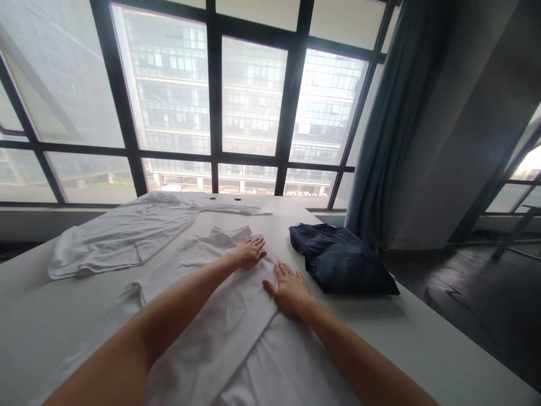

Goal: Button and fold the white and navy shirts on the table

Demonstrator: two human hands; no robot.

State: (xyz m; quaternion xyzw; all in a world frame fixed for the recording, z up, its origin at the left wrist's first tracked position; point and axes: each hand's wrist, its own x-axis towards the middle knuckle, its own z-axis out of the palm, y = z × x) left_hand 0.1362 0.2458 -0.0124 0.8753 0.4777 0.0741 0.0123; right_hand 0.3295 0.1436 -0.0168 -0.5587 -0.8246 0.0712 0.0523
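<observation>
A white shirt (220, 332) lies spread on the white table (422, 338) in front of me, collar toward the window. My left hand (249, 252) rests flat on it just below the collar, fingers stretched out. My right hand (289, 287) lies flat on the shirt's right side beside a folded-over edge, fingers apart. Neither hand holds anything.
A second white garment (114, 237) lies crumpled at the table's back left. A folded dark blue garment (344, 259) sits at the right, close to my right hand. Behind the table are large windows and a blue-grey curtain (393, 129); the table's right edge drops to a dark floor.
</observation>
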